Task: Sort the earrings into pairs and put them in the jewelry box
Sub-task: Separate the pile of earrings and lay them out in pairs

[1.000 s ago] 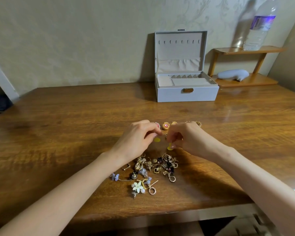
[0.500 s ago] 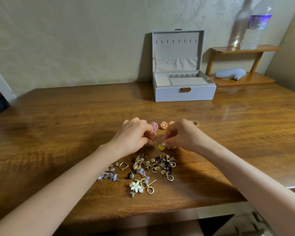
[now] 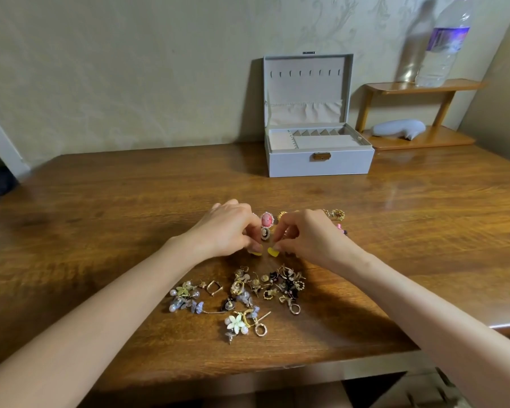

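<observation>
**Two pinches, side by side**

Pinching a yellow earring (image 3: 256, 253) in the curled fingers (image 3: 248, 241) of the left hand (image 3: 227, 228), tips clamped on it, low over the tabletop (image 3: 100, 216). Pinching a second yellow earring (image 3: 273, 251) the same way in the right hand (image 3: 309, 237), just beside the first. Just beyond the fingertips: pink cameo earring (image 3: 267, 219) and dark cameo earring (image 3: 265, 232). Nearer than the fingers: heap of unsorted earrings (image 3: 265, 287). Far beyond the fingers, well apart: open jewelry box (image 3: 318, 164).

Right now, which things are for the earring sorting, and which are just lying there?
For the job: yellow earrings pinched by the left hand and right hand, earring pile, pink cameo earring, jewelry box.
Just lying about: water bottle, wooden shelf, grey object.
</observation>
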A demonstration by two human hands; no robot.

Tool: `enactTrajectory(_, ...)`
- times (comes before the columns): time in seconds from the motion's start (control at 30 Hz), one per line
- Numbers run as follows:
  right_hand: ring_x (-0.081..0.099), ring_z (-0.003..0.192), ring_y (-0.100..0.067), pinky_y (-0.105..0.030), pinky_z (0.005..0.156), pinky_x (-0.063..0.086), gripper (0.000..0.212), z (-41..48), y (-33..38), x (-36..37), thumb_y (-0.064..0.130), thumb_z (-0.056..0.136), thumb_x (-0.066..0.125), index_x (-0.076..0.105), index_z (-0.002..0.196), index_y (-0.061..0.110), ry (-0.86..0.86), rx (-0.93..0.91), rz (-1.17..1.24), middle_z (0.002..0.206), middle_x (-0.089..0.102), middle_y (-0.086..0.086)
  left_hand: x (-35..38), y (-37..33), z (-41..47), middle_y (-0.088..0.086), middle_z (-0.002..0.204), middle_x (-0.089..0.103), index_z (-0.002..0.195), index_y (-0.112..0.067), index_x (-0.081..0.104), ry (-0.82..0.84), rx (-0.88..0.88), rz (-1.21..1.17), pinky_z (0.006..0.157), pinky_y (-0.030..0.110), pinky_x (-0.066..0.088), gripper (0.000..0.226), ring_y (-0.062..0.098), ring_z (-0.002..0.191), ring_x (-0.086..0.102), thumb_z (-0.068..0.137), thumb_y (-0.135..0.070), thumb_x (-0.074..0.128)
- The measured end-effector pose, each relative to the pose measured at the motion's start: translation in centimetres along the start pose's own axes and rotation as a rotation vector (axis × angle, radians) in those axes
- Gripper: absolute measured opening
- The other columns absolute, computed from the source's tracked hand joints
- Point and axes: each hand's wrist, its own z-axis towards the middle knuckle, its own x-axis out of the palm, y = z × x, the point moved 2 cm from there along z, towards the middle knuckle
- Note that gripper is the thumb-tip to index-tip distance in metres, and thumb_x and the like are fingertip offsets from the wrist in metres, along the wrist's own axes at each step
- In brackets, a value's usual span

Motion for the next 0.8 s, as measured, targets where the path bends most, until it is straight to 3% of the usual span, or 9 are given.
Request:
enactTrajectory(0.23, 0.057, 0.067, -0.011, -0.022, 0.056, 0.045, 0.007, 0.2, 0.3, 0.3, 0.02, 0.077, 0.073, 0.07, 0.082, 0.016, -0.017, -0.018, -0.022, 0.071, 0.062, 0.003, 0.2, -0.1, 0.3, -0.009, 0.088, 0.043, 0.086, -0.032, 0.061, -0.066, 0.003, 0.008, 0.079, 0.029, 0.028, 0.005, 0.013, 0.095, 0.039, 0.084, -0.034, 0.064)
enactTrajectory(0.37, 0.057, 0.069, -0.013, -0.024, 0.058, 0.042, 0.01, 0.3, 0.4, 0.6, 0.024, 0.077, 0.074, 0.068, 0.082, 0.017, -0.038, -0.012, -0.048, 0.073, 0.06, 0.004, 0.3, -0.1, 0.2, -0.008, 0.087, 0.044, 0.079, -0.033, 0.054, -0.064, 0.004, 0.003, 0.078, 0.03, 0.028, 0.01, 0.013, 0.092, 0.037, 0.086, -0.032, 0.062)
enactTrajectory(0.5, 0.053, 0.065, -0.009, -0.02, 0.053, 0.038, 0.011, 0.0, 0.4, 0.5, 0.025, 0.079, 0.072, 0.068, 0.086, 0.018, -0.045, -0.022, -0.053, 0.07, 0.057, 0.007, -0.1, 0.3, -0.1, -0.009, 0.086, 0.044, 0.09, -0.03, 0.064, -0.105, -0.005, -0.031, 0.078, 0.029, 0.028, 0.006, 0.01, 0.09, 0.034, 0.089, -0.029, 0.059)
enactTrajectory(0.63, 0.053, 0.062, -0.005, -0.02, 0.055, 0.039, 0.015, -0.1, 0.4, 0.1, 0.016, 0.078, 0.071, 0.07, 0.092, 0.023, 0.015, -0.04, -0.031, 0.073, 0.061, 0.006, -0.3, 0.6, -0.5, -0.013, 0.084, 0.043, 0.084, -0.036, 0.059, -0.092, 0.006, -0.05, 0.076, 0.028, 0.028, 0.009, 0.008, 0.089, 0.035, 0.087, -0.027, 0.062)
enactTrajectory(0.8, 0.057, 0.068, -0.005, -0.021, 0.061, 0.045, 0.021, -0.1, 0.2, 0.2, 0.011, 0.076, 0.074, 0.07, 0.093, 0.022, 0.064, -0.036, -0.027, 0.076, 0.065, 0.007, 0.2, 0.4, -0.7, -0.01, 0.087, 0.045, 0.092, -0.028, 0.066, -0.062, 0.025, -0.037, 0.077, 0.028, 0.028, 0.011, 0.01, 0.089, 0.036, 0.083, -0.033, 0.065)
